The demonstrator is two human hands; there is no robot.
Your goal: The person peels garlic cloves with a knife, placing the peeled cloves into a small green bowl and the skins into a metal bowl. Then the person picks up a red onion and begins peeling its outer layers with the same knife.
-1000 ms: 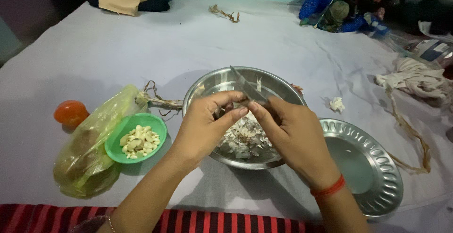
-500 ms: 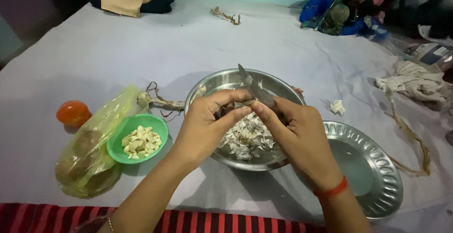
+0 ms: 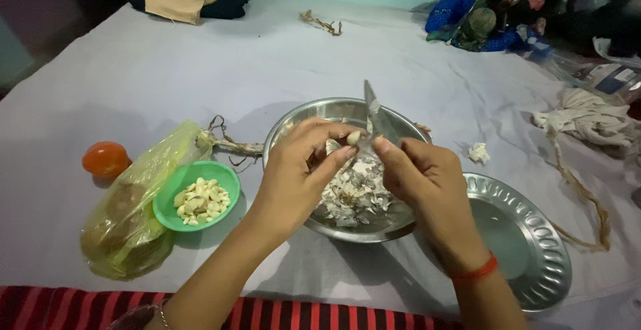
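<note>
Pinching a garlic clove (image 3: 353, 137) between fingertips, left hand (image 3: 297, 176) above steel bowl (image 3: 287, 133) of papery peels (image 3: 354, 193), right hand (image 3: 427, 180) clenched on knife (image 3: 378, 117), blade touching clove, green bowl (image 3: 175, 186) of peeled cloves at left.

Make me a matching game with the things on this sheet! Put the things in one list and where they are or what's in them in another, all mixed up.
Things:
1. green bowl
2. steel bowl
3. knife
4. orange ball

Places or states:
A. held in the right hand, blade pointing up
B. holds peeled garlic cloves
C. lies alone at the far left of the sheet
D. full of papery white peels

Pairs: 1-B, 2-D, 3-A, 4-C
</note>
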